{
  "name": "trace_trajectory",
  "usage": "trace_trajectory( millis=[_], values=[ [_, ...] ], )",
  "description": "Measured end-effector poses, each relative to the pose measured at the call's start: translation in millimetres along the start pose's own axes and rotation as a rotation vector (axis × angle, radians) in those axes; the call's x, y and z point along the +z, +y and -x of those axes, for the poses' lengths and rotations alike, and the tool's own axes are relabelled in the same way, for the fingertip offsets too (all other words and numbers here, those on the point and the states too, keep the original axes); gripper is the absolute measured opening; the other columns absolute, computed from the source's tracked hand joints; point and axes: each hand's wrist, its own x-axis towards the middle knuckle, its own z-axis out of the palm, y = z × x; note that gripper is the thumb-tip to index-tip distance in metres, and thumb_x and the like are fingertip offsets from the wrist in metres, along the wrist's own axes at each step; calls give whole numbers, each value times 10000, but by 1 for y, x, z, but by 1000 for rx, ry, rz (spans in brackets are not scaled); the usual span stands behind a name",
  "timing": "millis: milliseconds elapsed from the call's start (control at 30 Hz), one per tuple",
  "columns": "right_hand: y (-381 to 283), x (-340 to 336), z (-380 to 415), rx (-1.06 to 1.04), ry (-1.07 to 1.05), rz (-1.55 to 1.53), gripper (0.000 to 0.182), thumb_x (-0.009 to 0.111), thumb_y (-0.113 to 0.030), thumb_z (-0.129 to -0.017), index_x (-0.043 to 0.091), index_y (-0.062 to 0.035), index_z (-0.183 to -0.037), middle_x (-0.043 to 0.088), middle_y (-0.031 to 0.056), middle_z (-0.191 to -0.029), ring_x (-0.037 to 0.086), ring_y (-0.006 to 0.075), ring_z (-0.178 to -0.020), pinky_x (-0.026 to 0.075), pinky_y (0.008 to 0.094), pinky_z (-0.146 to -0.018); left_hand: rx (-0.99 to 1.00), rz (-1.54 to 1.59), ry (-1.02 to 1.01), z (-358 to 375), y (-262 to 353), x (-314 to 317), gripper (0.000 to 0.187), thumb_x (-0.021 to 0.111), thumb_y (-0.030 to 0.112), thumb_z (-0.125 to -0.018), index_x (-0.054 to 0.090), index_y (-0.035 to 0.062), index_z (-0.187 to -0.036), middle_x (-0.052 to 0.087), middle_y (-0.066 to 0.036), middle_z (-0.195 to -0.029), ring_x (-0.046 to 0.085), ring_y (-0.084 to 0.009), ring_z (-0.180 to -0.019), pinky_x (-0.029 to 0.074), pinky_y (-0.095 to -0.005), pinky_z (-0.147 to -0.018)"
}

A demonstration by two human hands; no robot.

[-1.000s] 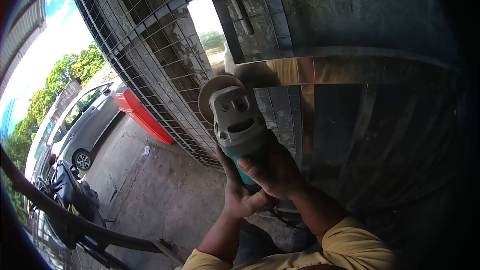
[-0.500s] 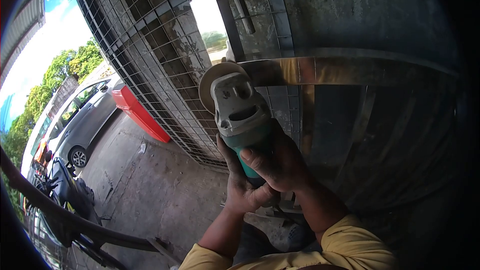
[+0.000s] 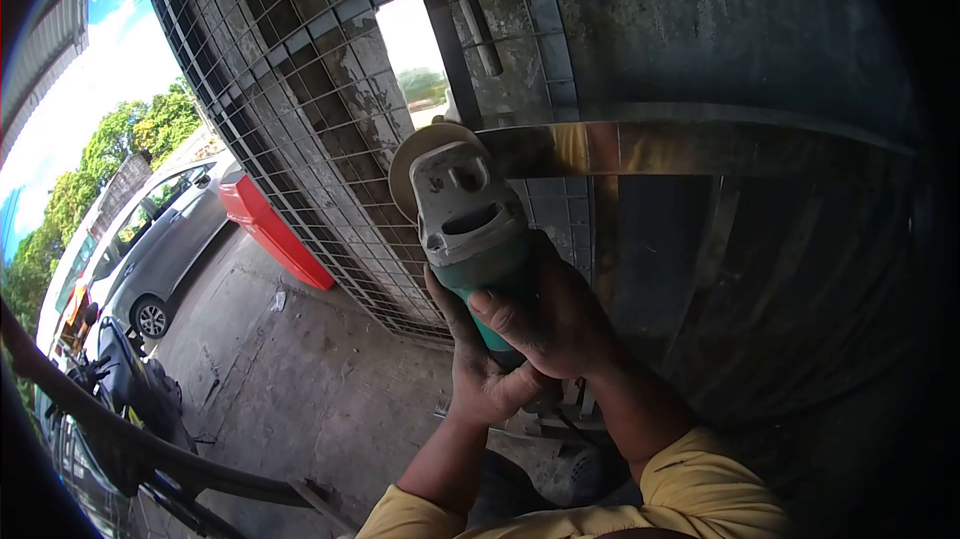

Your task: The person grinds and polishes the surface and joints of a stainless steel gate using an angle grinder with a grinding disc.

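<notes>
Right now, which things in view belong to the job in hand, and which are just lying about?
Seemingly part of the job:
grinder, held by the left hand and right hand;
its disc;
shiny metal frame beside it, contact unclear.

Apparently just about:
grey car;
red container;
motorbike;
pale scrap on the floor.

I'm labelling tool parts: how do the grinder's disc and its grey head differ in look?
The disc is tan with a rounded edge; the head is grey and blocky. The head has openings in its casing; the disc's visible part shows none. The disc is partly hidden behind the head, which is in plain view. Both sit at the far end of the grinder.
</notes>
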Motion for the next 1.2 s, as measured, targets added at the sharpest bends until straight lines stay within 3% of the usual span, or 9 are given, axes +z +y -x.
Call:
trace_trajectory(
  millis=[233,333,733,967,1067,1167,1200],
  values=[
    [16,8,18,21,-33,-18,647,697,-380,-943,426,43,-1350,606,179,-1246,595,250,-1163,464,384,-1009,13,-101,69,28,-14,-1,1391,864,400,-762,-231,113,-1570,277,-186,-1565,384,-297,-1398,324,-401,-1142],
    [4,7,5,6,-11,-4,648,688,-393,-947,429,46,-1348,606,181,-1249,594,253,-1167,462,380,-1013,31,-56,-5,8,-4,-6,1420,849,353,-788,-350,93,-1504,211,-240,-1584,358,-325,-1424,321,-430,-1156],
    [11,11,6,-26,-11,-27,676,686,-430,-943,433,54,-1342,593,191,-1272,593,262,-1174,468,390,-1009,97,-112,-6,8,-5,-6,1407,850,361,-793,-328,105,-1519,208,-224,-1585,364,-315,-1421,341,-418,-1143],
    [0,5,-12,-34,-21,8,656,696,-428,-936,455,44,-1323,611,187,-1248,605,254,-1151,470,388,-1001,3,2,6,-8,9,-3,1418,853,363,-787,-342,130,-1515,221,-221,-1580,371,-309,-1417,366,-414,-1128],
    [11,5,9,16,-57,27,667,693,-431,-937,446,46,-1332,614,185,-1246,604,253,-1154,471,388,-998,-3,-62,3,21,-19,-11,1414,851,343,-794,-350,130,-1510,216,-220,-1579,368,-312,-1415,371,-418,-1123],
    [26,11,14,-77,2,32,652,675,-448,-930,451,24,-1320,655,214,-1144,682,351,-1039,535,415,-880,31,-122,17,23,-14,-5,1415,848,372,-796,-348,124,-1510,207,-230,-1583,359,-326,-1423,358,-433,-1132],
    [22,9,12,-49,-2,17,665,685,-440,-929,444,32,-1332,639,202,-1183,649,316,-1088,508,405,-928,6,-86,12,20,-9,-3,1416,847,382,-794,-347,122,-1510,204,-234,-1585,356,-333,-1427,348,-437,-1139]
  ],
)
